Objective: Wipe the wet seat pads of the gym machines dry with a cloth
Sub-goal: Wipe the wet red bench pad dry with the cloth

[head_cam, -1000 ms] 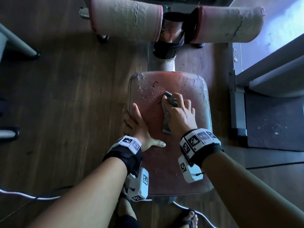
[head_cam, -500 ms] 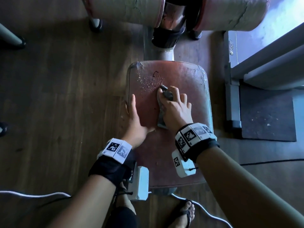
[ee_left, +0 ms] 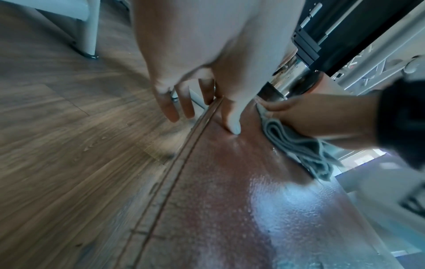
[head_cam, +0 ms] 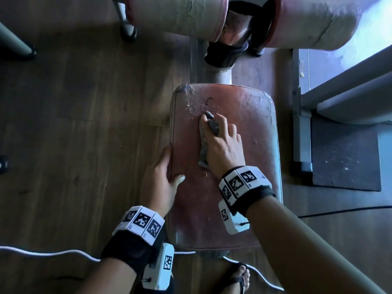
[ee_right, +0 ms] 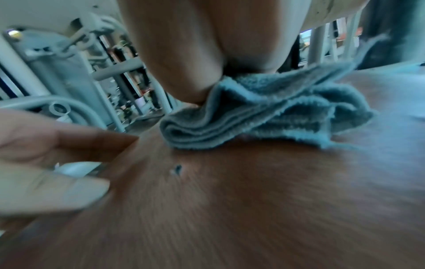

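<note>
A: Biggest first: red seat pad, upright on its post, worn, cracked at the far corners, glossy in the left wrist view. Probably slick while wet.

B: Agreed. Firm enough not to give much under pressure, judging by the flat surface under both hands. Further out, two cracked roller pads, not yet in question.

A: Next, the hands. Left hand at the pad's left edge, thumb flat on top, fingers hanging straight over the side. Relaxed, holding nothing, just bracing.

B: Right hand mid-pad, reaching toward the far left corner. Grip closed round the cloth, fingers curled over it, thumb along its left side.

A: Cloth itself: grey-blue terry, folded into several layers, loose end trailing back under the palm toward the wrist. Soft, light, limp. Likely to bunch or unfold if pushed from one end only.

B: So best held as now, flat under the palm with fingertips pinning the leading fold. More spread, more contact.

A: Smallest: droplets, a scatter near the far left corner, just ahead of the cloth's tip. A small black curl mark beside them, nature unclear.

B: Wet sheen also near the front of the pad in the left wrist view. Pad not dry yet, by that reckoning.
</note>
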`<state>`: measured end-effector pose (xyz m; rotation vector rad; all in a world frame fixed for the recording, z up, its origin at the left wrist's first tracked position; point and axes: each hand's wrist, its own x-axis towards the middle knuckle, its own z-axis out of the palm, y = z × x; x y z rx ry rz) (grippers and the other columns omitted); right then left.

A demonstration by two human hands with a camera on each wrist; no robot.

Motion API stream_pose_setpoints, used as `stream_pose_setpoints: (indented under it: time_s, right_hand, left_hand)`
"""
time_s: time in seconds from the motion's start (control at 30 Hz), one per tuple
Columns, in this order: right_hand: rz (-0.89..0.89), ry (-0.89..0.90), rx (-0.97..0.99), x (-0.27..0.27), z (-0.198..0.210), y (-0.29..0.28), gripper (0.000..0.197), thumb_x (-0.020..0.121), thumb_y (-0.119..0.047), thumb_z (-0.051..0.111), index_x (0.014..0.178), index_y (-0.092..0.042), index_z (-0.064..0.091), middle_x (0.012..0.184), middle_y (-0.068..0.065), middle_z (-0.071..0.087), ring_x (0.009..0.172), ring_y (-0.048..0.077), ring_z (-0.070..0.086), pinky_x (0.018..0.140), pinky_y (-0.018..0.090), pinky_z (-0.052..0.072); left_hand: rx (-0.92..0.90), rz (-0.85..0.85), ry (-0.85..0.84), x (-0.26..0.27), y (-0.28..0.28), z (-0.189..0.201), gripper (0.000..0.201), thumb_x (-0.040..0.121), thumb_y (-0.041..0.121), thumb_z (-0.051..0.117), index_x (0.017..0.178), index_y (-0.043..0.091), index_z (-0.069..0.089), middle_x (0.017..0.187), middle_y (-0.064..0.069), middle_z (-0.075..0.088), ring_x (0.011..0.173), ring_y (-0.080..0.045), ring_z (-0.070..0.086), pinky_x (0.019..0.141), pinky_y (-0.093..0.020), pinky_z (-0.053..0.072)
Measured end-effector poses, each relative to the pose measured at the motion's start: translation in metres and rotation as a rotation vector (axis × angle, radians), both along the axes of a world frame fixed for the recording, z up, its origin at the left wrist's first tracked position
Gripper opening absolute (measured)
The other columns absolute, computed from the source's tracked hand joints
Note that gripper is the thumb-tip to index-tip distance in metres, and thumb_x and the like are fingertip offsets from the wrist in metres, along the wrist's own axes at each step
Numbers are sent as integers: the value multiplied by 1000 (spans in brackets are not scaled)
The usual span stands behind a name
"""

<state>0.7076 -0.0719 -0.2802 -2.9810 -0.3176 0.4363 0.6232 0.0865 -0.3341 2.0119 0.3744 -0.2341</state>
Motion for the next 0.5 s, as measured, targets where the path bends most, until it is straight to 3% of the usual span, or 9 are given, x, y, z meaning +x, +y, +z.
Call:
stream_pose_setpoints:
  time_s: [0.07, 0.13, 0.2, 0.3, 0.37, 0.43, 0.5]
  right_hand:
    - [-61, 23, 3, 9, 2, 8, 117, 56, -32, 88, 150, -31, 18, 147, 2, 20, 113, 30, 35, 90, 44, 40]
    - [-91, 40, 1, 18, 4, 11, 115, 58, -32, 87, 149, -31, 17, 147, 2, 18, 114, 30, 34, 92, 45, 39]
    - [-102, 27, -6, 25, 3, 11, 103, 67, -27, 82, 148, -32, 19, 145, 2, 19, 112, 32, 35, 92, 46, 41]
    - [-121, -16, 26, 30, 0, 12, 74, 84, -16, 60, 147, -32, 22, 140, 4, 23, 107, 33, 36, 89, 46, 42]
    - [-114, -7, 45, 30, 1, 9, 72, 86, -16, 56, 148, -32, 22, 141, 4, 23, 108, 33, 36, 90, 45, 41]
    - [-79, 16, 35, 32, 2, 5, 80, 82, -20, 63, 149, -31, 21, 144, 4, 22, 111, 34, 36, 92, 45, 41]
    - [-66, 20, 29, 42, 3, 2, 86, 76, -26, 70, 148, -32, 22, 145, 5, 22, 114, 35, 36, 94, 46, 41]
  left_hand:
    - [25, -8, 6, 0, 0, 0, 83, 75, 13, 80, 147, 22, 39, 145, 0, 50, 134, -15, 45, 112, -31, 33]
    - [16, -24, -4, 1, 1, -1, 81, 76, 15, 79, 147, 24, 40, 145, 3, 50, 135, -13, 43, 115, -34, 32]
    - [25, -61, -14, 1, 4, -4, 78, 76, 21, 77, 145, 26, 41, 143, 6, 51, 135, -12, 43, 114, -40, 33]
    - [27, -74, 41, 1, 5, -5, 79, 73, 38, 70, 145, 35, 38, 141, 13, 51, 132, -10, 46, 111, -41, 38]
    - [0, -47, 33, -1, 2, -2, 78, 75, 30, 73, 145, 35, 39, 141, 14, 51, 132, -8, 46, 112, -38, 37]
    - [30, -45, -4, -2, 2, 3, 78, 79, 20, 76, 147, 29, 39, 147, 12, 45, 136, -5, 39, 115, -23, 28]
    - [121, -66, -23, -3, 3, 8, 81, 81, 20, 76, 150, 23, 34, 150, 14, 32, 137, -1, 28, 106, 1, 7]
